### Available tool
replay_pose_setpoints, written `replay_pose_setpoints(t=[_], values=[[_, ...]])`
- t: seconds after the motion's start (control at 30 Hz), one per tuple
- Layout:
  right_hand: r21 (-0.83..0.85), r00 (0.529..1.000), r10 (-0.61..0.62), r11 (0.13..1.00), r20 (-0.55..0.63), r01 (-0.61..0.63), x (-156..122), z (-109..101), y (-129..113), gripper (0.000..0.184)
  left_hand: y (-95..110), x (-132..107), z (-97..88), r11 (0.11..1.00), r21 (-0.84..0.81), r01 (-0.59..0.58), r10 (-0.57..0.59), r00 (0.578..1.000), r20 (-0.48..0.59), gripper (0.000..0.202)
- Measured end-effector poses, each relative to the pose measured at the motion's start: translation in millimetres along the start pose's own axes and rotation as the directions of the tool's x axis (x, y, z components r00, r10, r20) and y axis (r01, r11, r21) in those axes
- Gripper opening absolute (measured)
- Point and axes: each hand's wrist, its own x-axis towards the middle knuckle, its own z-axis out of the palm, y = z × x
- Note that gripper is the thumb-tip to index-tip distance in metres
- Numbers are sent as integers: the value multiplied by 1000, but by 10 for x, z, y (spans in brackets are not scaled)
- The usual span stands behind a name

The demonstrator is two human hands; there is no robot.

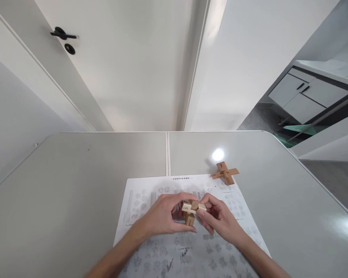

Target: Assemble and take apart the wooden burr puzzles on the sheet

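Observation:
Several notched wooden burr-puzzle pieces (190,219) are fitted together between my two hands, with dark marks on the pale faces. My left hand (165,214) curls round the assembly from the left, thumb below and fingers above, closed on it. From the right, my right hand (217,216) pinches the end of a light piece between thumb and fingers. The joints between the pieces are too small to make out. Beneath both hands lies a large white printed sheet (150,253) with rows of faint diagrams.
A crossed wooden puzzle assembly (226,173) rests at the sheet's upper right corner. The grey table (60,200) has a white seam down its far half. Beyond its far edge stands a white door (133,69); a cabinet (310,90) is at far right.

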Motion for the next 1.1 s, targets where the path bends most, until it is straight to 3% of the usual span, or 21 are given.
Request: replay_pose_setpoints(t=[0.9, 1.1], values=[[5, 1000, -1, 1000, -3, 1, 11, 43, -51, 37, -4, 6, -29, 999, 34, -27, 27, 999, -23, 63], [-63, 999, -27, 998, -40, 25, 20, 52, -32, 38, 53, 7, -47, 995, -93, 40, -40, 999, 3, 68]])
